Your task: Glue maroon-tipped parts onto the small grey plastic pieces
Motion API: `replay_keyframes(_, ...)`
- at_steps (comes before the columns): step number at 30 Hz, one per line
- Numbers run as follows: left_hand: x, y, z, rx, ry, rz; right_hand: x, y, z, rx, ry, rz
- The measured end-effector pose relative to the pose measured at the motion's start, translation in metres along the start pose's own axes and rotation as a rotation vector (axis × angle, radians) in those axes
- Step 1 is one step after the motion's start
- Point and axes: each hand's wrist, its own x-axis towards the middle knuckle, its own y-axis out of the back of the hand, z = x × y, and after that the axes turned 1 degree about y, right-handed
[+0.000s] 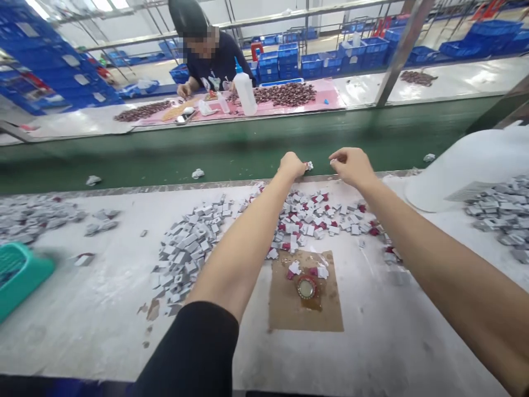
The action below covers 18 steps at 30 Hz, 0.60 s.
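Over the near edge of the green conveyor belt, my left hand pinches a small white-and-dark-red plastic part. To its right, my right hand is closed at the fingertips on a small white piece, mostly hidden by the fingers. Below both hands spreads a pile of white and dark red parts. A heap of plain grey-white parts lies left of my left forearm. On a brown cardboard square sit a round cap with liquid and two white-and-red parts.
A teal scoop-like container stands at left, and a large white container at right. Loose white parts ride on the belt. Across it, a person works beside a white bottle and dark red pieces.
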Motion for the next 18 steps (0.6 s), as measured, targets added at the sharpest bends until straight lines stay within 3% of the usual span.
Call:
replay_keyframes(4,-0.029,0.013,0.004,0.036,-0.053,0.007,-0.04,0.023,-0.002,0.322,0.006,-0.067)
replay_keyframes(8,-0.104,0.033,0.001,-0.08,-0.305,-0.1,-0.1,0.037,-0.008,0.569,-0.031,-0.118)
replay_keyframes(10,-0.145,0.038,-0.004,-0.229,-0.483,-0.186,-0.128,0.036,-0.012,0.718,-0.065,-0.132)
replay_keyframes(12,-0.179,0.041,-0.01,-0.332,-0.576,-0.201,-0.154,0.032,-0.017,0.824,-0.073,-0.154)
replay_keyframes(15,-0.221,0.043,-0.019,-0.394,-0.553,-0.148,-0.194,0.029,-0.023,0.765,0.014,-0.153)
replay_keyframes(18,-0.262,0.046,-0.029,-0.369,-0.448,-0.181,-0.236,0.034,-0.023,0.436,0.154,-0.179)
